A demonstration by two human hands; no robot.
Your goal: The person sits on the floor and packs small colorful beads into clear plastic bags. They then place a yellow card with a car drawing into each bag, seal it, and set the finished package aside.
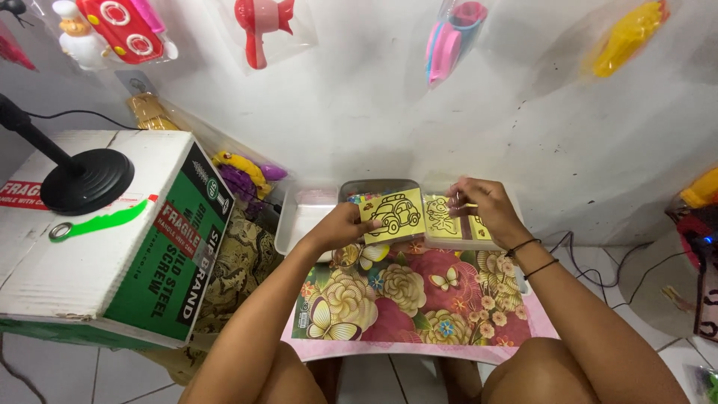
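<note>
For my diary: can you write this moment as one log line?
left hand: holds yellow car picture card | right hand: on stack of yellow cards | below: flowered mat

yellow card (393, 215) | car outline | tilted upright | above floral mat

White tile floor (112, 374), floral sheet (419, 299), cardboard box (97, 247), white trays (295, 224) on it

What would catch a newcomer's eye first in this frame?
Probably the yellow card with a car outline, held up in the left hand at centre. Beside it, the right hand rests on more yellow cards in a clear pack. Below them lies a bright floral sheet with butterflies, and at the left stands a large white and green cardboard box.
</note>
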